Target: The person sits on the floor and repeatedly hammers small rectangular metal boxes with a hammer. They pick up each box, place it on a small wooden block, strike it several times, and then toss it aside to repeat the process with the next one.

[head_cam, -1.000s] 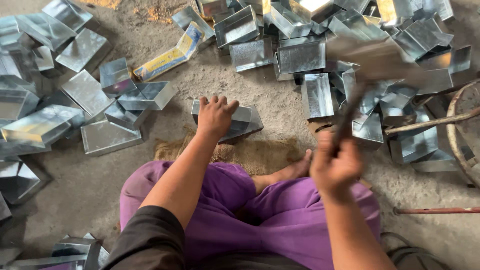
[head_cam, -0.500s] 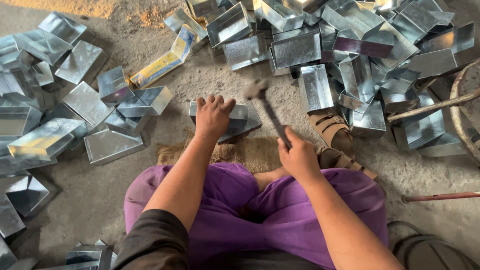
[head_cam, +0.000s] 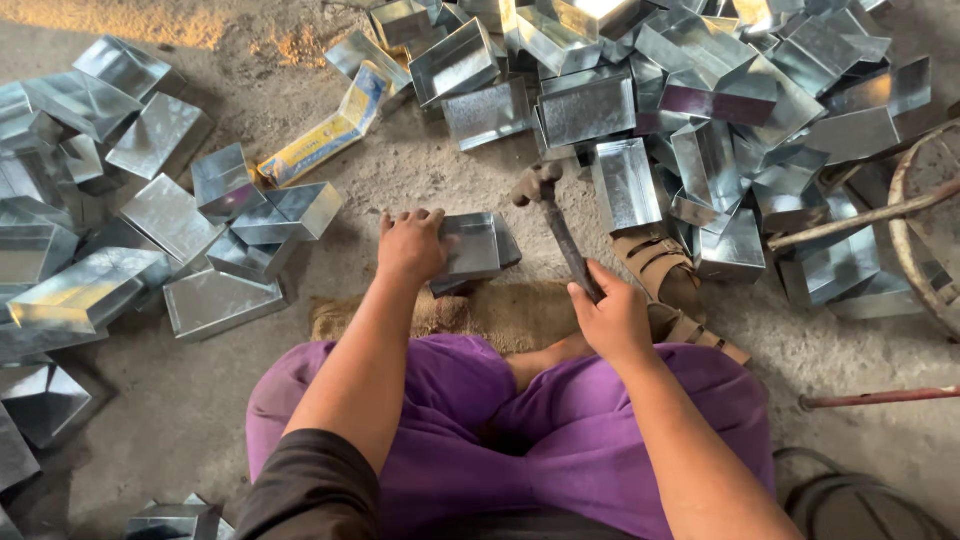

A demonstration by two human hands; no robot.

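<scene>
left hand (head_cam: 410, 246): fingers spread, pressing flat on the metal tray (head_cam: 472, 249)
right hand (head_cam: 615, 320): wrapped tight round the hammer (head_cam: 555, 225) handle
tray: open-topped, looks empty
floor (head_cam: 400, 180): loads more empty trays

A shiny sheet-metal tray (head_cam: 470, 248) lies on the dusty floor at the centre of the frame, open side up, a shallow rectangular box with thin folded walls, its left end covered. Just to its right, a hammer (head_cam: 556, 225) is raised above the floor, tilted, its dark metal head at the upper end, its slim handle slanting down to the right.
</scene>
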